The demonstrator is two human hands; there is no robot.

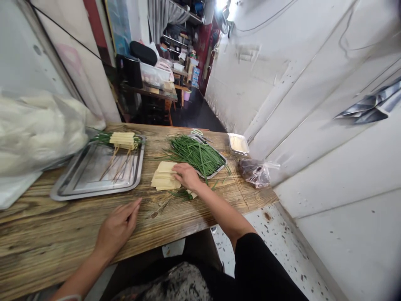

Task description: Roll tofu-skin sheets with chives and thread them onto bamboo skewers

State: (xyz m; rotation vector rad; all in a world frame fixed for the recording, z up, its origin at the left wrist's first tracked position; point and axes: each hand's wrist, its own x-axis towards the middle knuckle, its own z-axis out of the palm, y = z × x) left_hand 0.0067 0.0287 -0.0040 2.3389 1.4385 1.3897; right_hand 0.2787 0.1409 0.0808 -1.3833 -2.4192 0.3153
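My right hand (187, 175) rests, fingers curled down, on a stack of pale yellow tofu-skin sheets (163, 177) on the wooden table (46, 238); whether it grips a sheet I cannot tell. Beside it a metal tray holds a pile of green chives (196, 154). A few chive stalks and a skewer (166, 202) lie in front of the stack. My left hand (117, 228) lies flat on the table, fingers stretched out, holding nothing. A larger steel tray (94, 175) to the left carries finished skewered rolls (122, 140) at its far end.
A big clear plastic bag of pale goods (34, 129) sits at the far left. A small plastic box (238, 144) and a dark-filled plastic bag (255, 172) lie by the white wall on the right. Scissors (199, 133) lie behind the chives. A person sits far back.
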